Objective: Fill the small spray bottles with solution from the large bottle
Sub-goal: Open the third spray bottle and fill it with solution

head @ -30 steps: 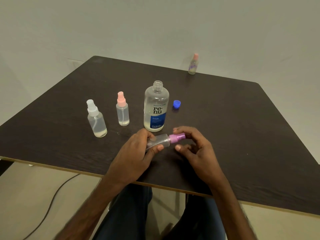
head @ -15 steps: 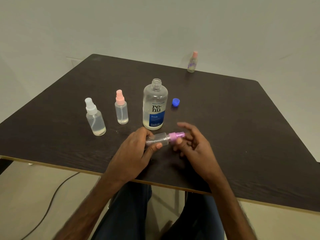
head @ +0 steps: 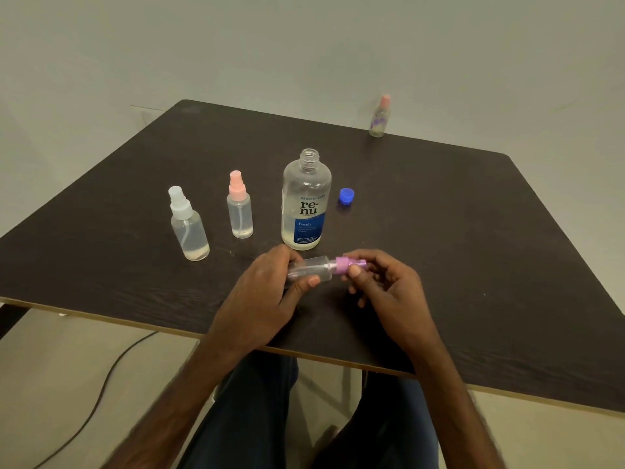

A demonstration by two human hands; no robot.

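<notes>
Nearest the table's front edge, the left hand [head: 270,292] wraps its fingers around the clear body of a small purple-capped spray bottle [head: 316,270], held lying sideways just above the dark wooden table [head: 473,231], thumb pressed on the near side; the right hand [head: 382,286] pinches the purple spray head [head: 346,265] between thumb and forefinger, the other fingers loosely curled beneath; the step in hand looks like twisting that head on its thread, though whether off or on I cannot tell, and the bottle seems empty or nearly so; to do it well, the left hand should grip the body firmly without squeezing the soft plastic, the right should turn the collar rather than the nozzle tip, and the bottle is better brought upright before the head parts from it, so the dip tube drips nothing; just beyond the hands stands the large bottle [head: 306,204], uncapped, a shallow layer of pale solution at its bottom, its label reading "re-nu" over a blue band with "fresh", and "BAUSCH" in small print above; finer print is illegible; its blue cap [head: 346,196] lies just to the right; to the left stand a pink-capped spray bottle [head: 239,208] and a white-capped spray bottle [head: 187,226], each holding a little liquid; at the far edge stands another pink-capped bottle with a purple pattern [head: 379,117], its writing too small to read
</notes>
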